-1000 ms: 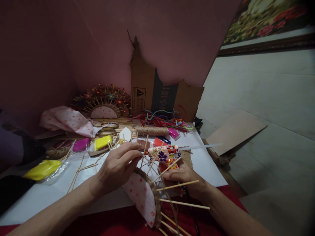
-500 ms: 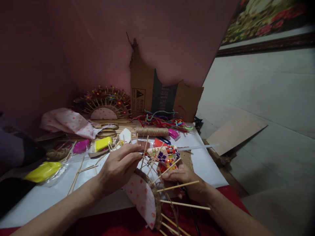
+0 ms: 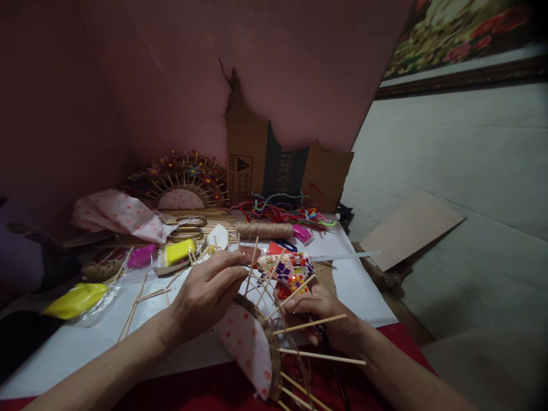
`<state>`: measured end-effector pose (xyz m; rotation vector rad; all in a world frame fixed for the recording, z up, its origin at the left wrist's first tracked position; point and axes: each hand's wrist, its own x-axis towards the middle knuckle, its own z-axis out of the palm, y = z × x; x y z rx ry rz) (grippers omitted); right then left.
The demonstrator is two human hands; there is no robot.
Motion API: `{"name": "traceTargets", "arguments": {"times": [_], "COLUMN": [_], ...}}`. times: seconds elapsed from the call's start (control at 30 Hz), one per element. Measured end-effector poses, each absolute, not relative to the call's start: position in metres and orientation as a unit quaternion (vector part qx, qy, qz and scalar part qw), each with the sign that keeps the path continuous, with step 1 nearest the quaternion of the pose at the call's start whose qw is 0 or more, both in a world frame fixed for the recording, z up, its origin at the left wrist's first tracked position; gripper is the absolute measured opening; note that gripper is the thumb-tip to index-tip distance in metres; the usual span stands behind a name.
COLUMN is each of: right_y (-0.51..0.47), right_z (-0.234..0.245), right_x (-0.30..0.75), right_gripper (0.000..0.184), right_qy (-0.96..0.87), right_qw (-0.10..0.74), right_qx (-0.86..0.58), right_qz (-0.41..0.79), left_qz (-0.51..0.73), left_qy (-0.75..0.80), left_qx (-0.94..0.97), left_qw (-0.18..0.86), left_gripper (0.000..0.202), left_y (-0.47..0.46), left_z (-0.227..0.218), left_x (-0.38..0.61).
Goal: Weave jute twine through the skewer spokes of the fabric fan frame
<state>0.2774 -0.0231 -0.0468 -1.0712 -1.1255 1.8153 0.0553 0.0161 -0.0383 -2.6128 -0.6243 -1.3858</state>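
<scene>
My right hand (image 3: pixel 314 308) is wrapped round a flower-patterned hot glue gun (image 3: pixel 286 271). The gun's nozzle points left, and a long translucent glue stick (image 3: pixel 342 256) runs out of its back. My left hand (image 3: pixel 214 285) is closed, its fingertips pinching at a thin wooden stick (image 3: pixel 252 265) close to the nozzle. This stick is one of several that fan out from a half-round piece (image 3: pixel 248 348) covered in pink dotted fabric and edged with brown twine. Loose twine (image 3: pixel 302 357) hangs among the sticks. My left fingertips are partly hidden.
Behind my hands lie a twine roll (image 3: pixel 265 230), scissors (image 3: pixel 188 227), pipe cleaners (image 3: pixel 278 210) and a yellow clay packet (image 3: pixel 178 250). A decorated fan-shaped piece (image 3: pixel 180 182) stands by the wall beside torn cardboard (image 3: pixel 286 165). Dotted cloth (image 3: pixel 120 211) lies at left.
The glue gun in my right hand has tilted slightly, and its glue stick sits a little differently. My left hand and the half-round piece stay almost still.
</scene>
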Motion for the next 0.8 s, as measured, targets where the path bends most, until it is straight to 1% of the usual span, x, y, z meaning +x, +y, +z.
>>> {"name": "traceTargets", "arguments": {"times": [0.2, 0.4, 0.6, 0.8], "right_y": [-0.025, -0.023, -0.019, -0.016], "right_z": [-0.029, -0.019, -0.025, -0.033], "right_x": [0.272, 0.275, 0.28, 0.283], "right_gripper": [0.012, 0.013, 0.012, 0.011], "right_qy": [-0.434, -0.437, -0.469, -0.468], "right_qw": [0.38, 0.407, 0.37, 0.357], "right_qx": [-0.415, -0.405, -0.411, -0.415], "right_qz": [0.703, 0.692, 0.689, 0.694], "left_qz": [-0.456, -0.457, -0.458, -0.456], "left_qy": [-0.205, -0.205, -0.21, -0.209], "left_qx": [-0.863, -0.862, -0.861, -0.862], "left_qw": [0.069, 0.075, 0.074, 0.073], "left_gripper": [0.021, 0.02, 0.02, 0.02], "left_y": [0.015, 0.015, 0.014, 0.014], "left_z": [-0.038, -0.037, -0.036, -0.035], "left_x": [0.054, 0.055, 0.054, 0.055]}}
